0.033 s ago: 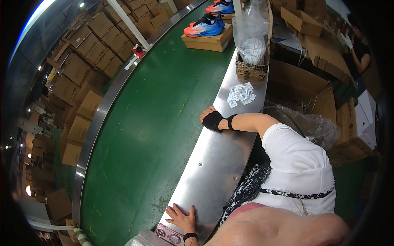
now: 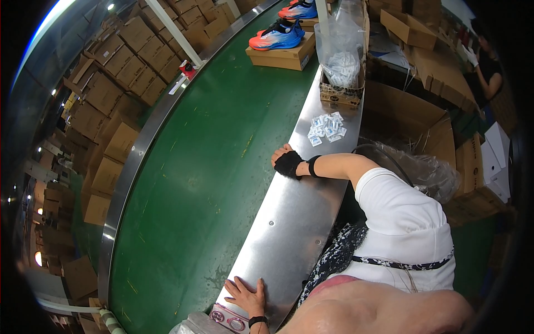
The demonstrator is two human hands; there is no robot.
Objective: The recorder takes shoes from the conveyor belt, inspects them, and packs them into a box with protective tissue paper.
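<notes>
My left hand (image 2: pixel 247 295) lies flat, palm down and fingers spread, on the steel side rim (image 2: pixel 289 222) of a green conveyor belt (image 2: pixel 200 183). It wears a black wristband and holds nothing. A small pink and white device (image 2: pixel 230 321) sits just below its fingers. My right hand is out of sight. Close ahead, a person in a white top (image 2: pixel 406 222) leans on the same rim, resting a fisted hand in a black fingerless glove (image 2: pixel 289 164) there.
Small white sachets (image 2: pixel 327 128) lie on the rim, beyond them a carton with a clear bag (image 2: pixel 342 55). Orange-blue shoes (image 2: pixel 278 36) ride on a shoebox up the belt. Stacked cartons (image 2: pixel 111 100) line the left. Open boxes (image 2: pixel 411 117) and another worker (image 2: pixel 489 72) are right.
</notes>
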